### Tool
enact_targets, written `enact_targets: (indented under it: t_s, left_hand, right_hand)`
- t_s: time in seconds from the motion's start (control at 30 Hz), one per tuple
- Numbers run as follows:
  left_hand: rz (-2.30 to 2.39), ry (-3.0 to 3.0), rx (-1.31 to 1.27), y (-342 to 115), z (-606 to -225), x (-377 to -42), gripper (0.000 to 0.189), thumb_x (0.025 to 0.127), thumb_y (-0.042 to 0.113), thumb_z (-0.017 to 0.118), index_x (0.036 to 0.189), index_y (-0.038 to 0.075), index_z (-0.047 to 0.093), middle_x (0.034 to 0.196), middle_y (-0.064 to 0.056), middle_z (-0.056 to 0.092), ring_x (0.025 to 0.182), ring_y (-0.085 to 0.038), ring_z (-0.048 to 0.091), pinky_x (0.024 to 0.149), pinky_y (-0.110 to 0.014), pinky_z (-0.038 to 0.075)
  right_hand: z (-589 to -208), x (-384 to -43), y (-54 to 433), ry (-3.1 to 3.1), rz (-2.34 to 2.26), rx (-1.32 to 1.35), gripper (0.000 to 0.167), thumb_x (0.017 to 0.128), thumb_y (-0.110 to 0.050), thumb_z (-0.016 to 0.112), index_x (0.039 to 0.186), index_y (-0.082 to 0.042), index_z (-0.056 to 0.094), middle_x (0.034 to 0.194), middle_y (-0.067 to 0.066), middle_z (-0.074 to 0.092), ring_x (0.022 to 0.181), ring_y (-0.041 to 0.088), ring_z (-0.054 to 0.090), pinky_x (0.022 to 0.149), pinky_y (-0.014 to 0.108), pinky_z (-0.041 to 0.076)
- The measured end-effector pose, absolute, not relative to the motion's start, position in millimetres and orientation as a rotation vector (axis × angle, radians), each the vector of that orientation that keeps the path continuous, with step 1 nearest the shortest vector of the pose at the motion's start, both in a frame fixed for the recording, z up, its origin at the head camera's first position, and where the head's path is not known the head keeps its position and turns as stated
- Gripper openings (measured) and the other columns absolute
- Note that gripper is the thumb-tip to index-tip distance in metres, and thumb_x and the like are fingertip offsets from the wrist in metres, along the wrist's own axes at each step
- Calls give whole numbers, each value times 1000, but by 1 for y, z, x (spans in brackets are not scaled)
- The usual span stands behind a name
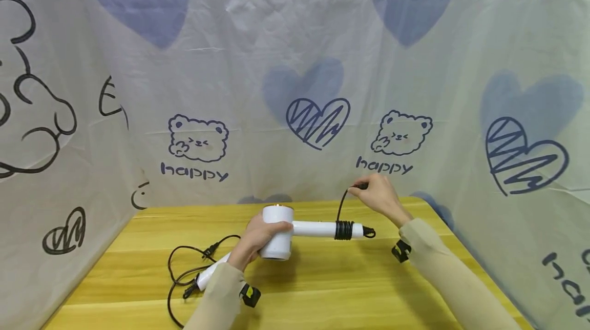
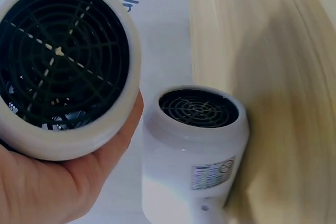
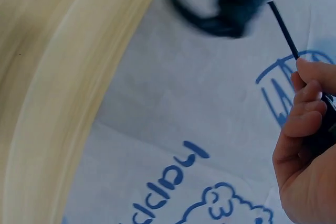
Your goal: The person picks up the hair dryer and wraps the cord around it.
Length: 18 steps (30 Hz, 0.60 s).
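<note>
My left hand grips a white hair dryer round its barrel, thumb across the front, with the handle pointing right. Black cord is wound in several turns round that handle. From the turns a free length of cord rises to my right hand, which pinches it; a dark end piece sits within the curled fingers. The held dryer's round grille faces the left wrist camera. A second white hair dryer rests on the table beyond it, largely hidden by my left arm in the head view.
The second dryer's loose black cord loops over the left side of the wooden table, its plug lying near its handle. A printed cloth hangs around the back and both sides.
</note>
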<state>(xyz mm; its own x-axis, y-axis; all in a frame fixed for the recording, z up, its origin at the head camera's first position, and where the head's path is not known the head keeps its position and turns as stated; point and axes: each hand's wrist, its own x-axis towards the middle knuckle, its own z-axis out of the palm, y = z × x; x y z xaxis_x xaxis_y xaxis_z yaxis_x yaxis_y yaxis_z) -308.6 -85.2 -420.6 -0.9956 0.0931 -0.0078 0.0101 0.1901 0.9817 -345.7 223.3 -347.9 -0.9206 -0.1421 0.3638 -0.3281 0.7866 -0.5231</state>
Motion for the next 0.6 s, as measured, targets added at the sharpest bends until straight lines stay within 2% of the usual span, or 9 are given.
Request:
enact_targets:
  t_s: [0.17,0.6]
  left_hand:
    - [1885,2537,107,-78,-417,-306,79,68,31,86,131,3,47,107,-16,61,80,-27,63,62,-38,56]
    - [1838,2556,161,-73,-416,-303,80,68,28,87,130,2,44,105,-17,60,83,-26,62,62,-38,57]
  right_hand:
    - [-345,-336,217,-2666,848,388,18,89,-26,71,97,-11,78,91,6,75,66,13,62,59,28,52]
    - [-351,-322,205,-2624,884,452,16,88,-22,71,96,-10,78,88,6,75,56,12,56,52,27,48]
